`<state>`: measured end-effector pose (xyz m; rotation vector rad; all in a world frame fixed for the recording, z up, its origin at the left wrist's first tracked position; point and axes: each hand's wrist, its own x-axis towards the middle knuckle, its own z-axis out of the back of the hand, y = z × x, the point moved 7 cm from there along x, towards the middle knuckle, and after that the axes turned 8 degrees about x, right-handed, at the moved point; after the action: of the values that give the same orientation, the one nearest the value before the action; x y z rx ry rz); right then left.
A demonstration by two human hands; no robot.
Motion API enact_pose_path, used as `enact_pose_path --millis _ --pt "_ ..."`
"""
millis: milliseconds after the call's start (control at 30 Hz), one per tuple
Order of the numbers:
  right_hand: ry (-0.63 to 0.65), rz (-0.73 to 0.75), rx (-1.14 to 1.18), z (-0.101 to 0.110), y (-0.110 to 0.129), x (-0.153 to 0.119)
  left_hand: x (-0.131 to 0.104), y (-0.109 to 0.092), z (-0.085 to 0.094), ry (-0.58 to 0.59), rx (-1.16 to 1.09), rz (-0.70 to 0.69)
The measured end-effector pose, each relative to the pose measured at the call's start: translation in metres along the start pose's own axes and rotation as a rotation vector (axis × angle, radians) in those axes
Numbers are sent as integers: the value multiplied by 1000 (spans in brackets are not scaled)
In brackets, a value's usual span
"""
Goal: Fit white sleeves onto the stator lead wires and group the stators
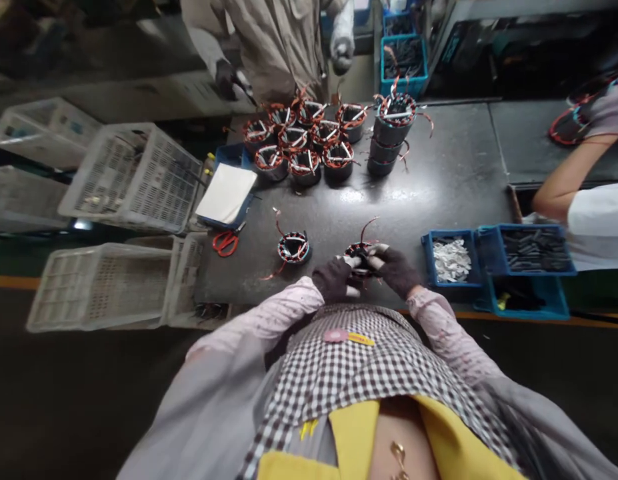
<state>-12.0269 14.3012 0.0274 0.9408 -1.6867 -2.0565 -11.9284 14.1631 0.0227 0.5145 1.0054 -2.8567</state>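
A motor stator (361, 270) with red and dark windings stands at the table's near edge, and a reddish lead wire rises from its far side. From the left, my left hand (333, 277) in a dark fingerless glove grips its rim, thumb at the near side. My right hand (397, 270), gloved alike, closes its fingers on the stator's top right. Between the fingertips is something dark, too small to name. Off to the left sits a second motor stator (293, 248), apart from both hands, its leads sticking out.
Several stators (305, 165) crowd the table's far side beside a stator stack (389, 137). Red scissors (225, 244) and a white paper pad (226, 193) lie left. Blue bins hold white pieces (451, 260) and black sleeves (533, 250) at right. Co-workers stand opposite and at right; plastic crates (109, 283) are left.
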Motion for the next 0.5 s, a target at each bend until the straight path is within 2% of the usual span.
enact_pose_path --millis 67,167,233,300,433,500 --pt "52 10 -46 -4 -13 2 5 -3 -2 93 11 -83" --pt "72 -3 -17 -15 -23 5 10 2 -3 170 52 -59" --pt "95 -7 14 -20 -26 7 12 3 -1 146 116 7" --pt "106 -1 22 -22 -27 10 12 1 -1 114 86 87" --pt "-33 -35 31 -14 -32 15 17 -8 -2 129 -223 196" --pt "-125 -83 66 -9 -34 13 19 -7 2 149 -514 215"
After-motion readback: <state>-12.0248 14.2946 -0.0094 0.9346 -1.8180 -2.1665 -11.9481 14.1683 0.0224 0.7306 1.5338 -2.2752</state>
